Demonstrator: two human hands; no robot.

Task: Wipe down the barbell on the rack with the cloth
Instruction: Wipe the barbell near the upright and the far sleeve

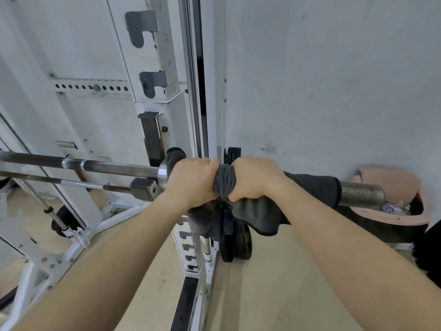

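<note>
Head view: barbell [114, 168] sits on rack [152, 139]. Left hand [191, 180] and right hand [253, 179] both clenched round dark cloth [312, 185] wrapped on sleeve end — wiping underway there; long shaft likely left.

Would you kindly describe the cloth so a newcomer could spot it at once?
Find the white rack upright, then follow the barbell rightward past its collar. The cloth is dark grey fabric wrapped around the sleeve under both hands, the only soft thing among metal.
</note>
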